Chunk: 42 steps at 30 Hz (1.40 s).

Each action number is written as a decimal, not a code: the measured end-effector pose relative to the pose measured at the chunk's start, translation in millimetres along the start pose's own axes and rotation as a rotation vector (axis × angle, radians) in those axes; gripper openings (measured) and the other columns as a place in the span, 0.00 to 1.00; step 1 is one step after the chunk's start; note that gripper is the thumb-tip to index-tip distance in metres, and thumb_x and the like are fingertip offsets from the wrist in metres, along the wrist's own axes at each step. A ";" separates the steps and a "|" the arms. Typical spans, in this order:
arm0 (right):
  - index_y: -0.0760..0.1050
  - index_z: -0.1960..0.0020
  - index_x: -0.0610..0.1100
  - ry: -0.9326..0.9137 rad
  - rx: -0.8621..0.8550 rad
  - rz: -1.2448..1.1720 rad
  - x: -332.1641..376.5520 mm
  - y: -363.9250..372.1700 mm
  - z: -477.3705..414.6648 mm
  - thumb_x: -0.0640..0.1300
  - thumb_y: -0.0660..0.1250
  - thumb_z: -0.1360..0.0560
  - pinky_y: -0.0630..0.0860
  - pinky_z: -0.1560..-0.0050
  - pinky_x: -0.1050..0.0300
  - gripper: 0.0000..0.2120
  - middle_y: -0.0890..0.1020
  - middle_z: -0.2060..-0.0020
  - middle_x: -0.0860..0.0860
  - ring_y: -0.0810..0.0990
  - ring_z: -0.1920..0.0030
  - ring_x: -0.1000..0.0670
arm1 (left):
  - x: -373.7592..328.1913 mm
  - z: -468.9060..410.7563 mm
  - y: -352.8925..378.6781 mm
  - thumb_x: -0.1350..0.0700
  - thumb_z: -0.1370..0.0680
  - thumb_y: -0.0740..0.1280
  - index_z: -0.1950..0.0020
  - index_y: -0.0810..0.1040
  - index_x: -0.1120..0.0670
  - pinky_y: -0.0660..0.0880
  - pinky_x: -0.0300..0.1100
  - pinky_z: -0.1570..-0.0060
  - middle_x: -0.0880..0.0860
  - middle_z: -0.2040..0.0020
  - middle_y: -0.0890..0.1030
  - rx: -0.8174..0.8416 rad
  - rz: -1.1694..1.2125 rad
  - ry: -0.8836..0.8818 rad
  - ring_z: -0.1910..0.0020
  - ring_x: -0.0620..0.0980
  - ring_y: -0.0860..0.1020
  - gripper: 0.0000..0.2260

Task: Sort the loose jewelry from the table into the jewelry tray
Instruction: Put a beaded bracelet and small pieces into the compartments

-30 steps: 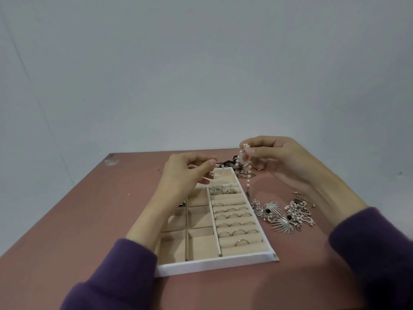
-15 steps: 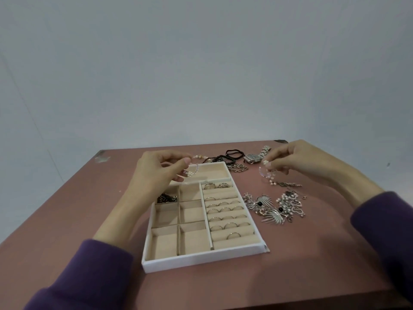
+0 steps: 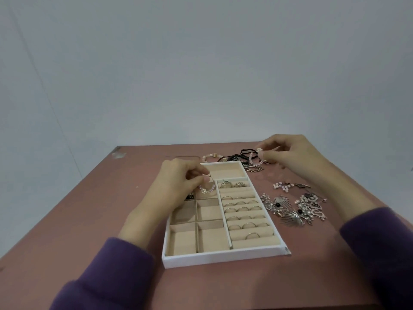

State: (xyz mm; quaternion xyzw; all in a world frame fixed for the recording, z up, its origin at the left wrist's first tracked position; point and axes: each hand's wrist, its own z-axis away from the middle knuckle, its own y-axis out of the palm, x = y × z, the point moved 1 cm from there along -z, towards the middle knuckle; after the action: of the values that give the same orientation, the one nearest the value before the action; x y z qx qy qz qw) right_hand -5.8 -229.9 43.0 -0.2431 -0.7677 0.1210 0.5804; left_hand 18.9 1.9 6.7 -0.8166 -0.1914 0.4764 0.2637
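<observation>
A white jewelry tray [image 3: 223, 257] with beige compartments lies on the reddish table; its right column holds several rings [image 3: 243, 208]. My left hand [image 3: 178, 184] hovers over the tray's upper left compartments, pinching a small beaded hoop earring [image 3: 206, 189] that hangs just above a compartment. My right hand [image 3: 290, 153] is behind the tray at the far right, pinching a matching beaded hoop earring [image 3: 257, 156] above the loose pile there. Silver brooches and pearl pieces [image 3: 295, 206] lie on the table right of the tray.
Behind the tray lie a pearl bracelet [image 3: 211, 156], black hair ties [image 3: 242, 154] and a chain link piece [image 3: 253, 169]. A dark item [image 3: 190, 196] sits in one upper left compartment. The table's far edge meets a plain grey wall.
My left hand has carried its beaded earring down over the tray's left compartments. My right hand has moved to the far pile and holds the other earring there. The view has tilted down.
</observation>
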 end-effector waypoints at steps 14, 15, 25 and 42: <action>0.81 0.55 0.45 -0.042 -0.061 -0.022 2.5 17.0 3.5 0.40 0.71 0.29 0.70 0.69 0.75 0.03 0.80 0.65 0.52 0.76 0.67 0.60 | 0.5 -1.6 3.2 0.48 0.27 0.68 0.52 0.83 0.44 0.71 0.43 0.52 0.42 0.56 0.78 0.073 -0.399 0.148 0.53 0.44 0.70 0.06; 0.81 0.55 0.45 -0.052 -0.051 -0.031 3.1 17.9 3.8 0.40 0.71 0.29 0.69 0.68 0.75 0.03 0.80 0.66 0.52 0.75 0.69 0.62 | 1.9 -2.0 1.8 0.48 0.27 0.68 0.52 0.83 0.44 0.70 0.42 0.52 0.41 0.58 0.77 0.049 -0.359 0.126 0.55 0.42 0.69 0.06; 0.83 0.55 0.48 -0.217 0.320 0.179 37.0 54.5 -6.3 0.40 0.72 0.30 0.72 0.64 0.67 0.06 0.83 0.66 0.51 0.77 0.67 0.59 | 10.8 -1.8 -12.2 0.57 0.25 0.65 0.52 0.83 0.50 0.74 0.48 0.50 0.50 0.55 0.81 -0.270 -0.116 -0.032 0.57 0.48 0.76 0.08; 0.79 0.55 0.44 -0.354 0.570 0.660 40.4 94.0 -17.1 0.34 0.66 0.30 0.72 0.62 0.65 0.07 0.84 0.66 0.50 0.79 0.66 0.58 | 11.7 -4.0 -16.6 0.59 0.25 0.63 0.50 0.82 0.52 0.75 0.45 0.51 0.47 0.58 0.79 -0.298 -0.073 -0.080 0.58 0.48 0.76 0.09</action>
State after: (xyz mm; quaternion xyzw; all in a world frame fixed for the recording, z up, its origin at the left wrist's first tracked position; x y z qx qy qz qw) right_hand 23.9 -130.8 37.7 -0.2807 -0.6728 0.5447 0.4146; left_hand 26.9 20.6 10.5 -0.8196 -0.2996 0.4652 0.1488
